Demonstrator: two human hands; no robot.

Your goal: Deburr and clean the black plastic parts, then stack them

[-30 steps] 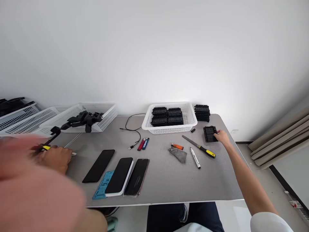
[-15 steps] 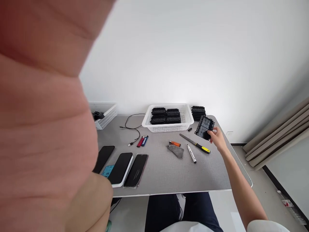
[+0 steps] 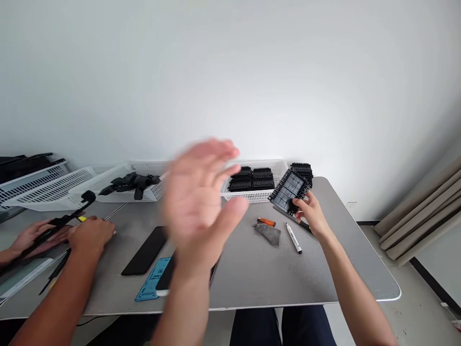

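Note:
My right hand (image 3: pixel 312 214) grips a flat black plastic panel (image 3: pixel 286 192) by its near right corner, thumb on its face. The panel has a ribbed, toothed edge and is tilted above the table. Behind it stands a stack of similar black panels (image 3: pixel 304 169). My left hand (image 3: pixel 201 192) is raised in mid-air near the camera, blurred by motion, its palm showing, fingers curved and thumb apart, with nothing in it. It hides part of the white basket (image 3: pixel 264 197), where several black panels (image 3: pixel 262 177) lie, and part of the phones below.
On the grey table (image 3: pixel 259 283) lie an orange lighter (image 3: pixel 266 221), a grey cloth scrap (image 3: pixel 269 234), a white marker (image 3: pixel 294 238), a partly covered file (image 3: pixel 304 226) and a black phone (image 3: pixel 144 252). At left, a co-worker's hands (image 3: pixel 90 235) work on a long black part (image 3: pixel 54 228).
My left hand has moved away from the lens toward the middle of the view. My right hand has brought the panel leftward, over the file. The view has shifted left, revealing a co-worker's hands.

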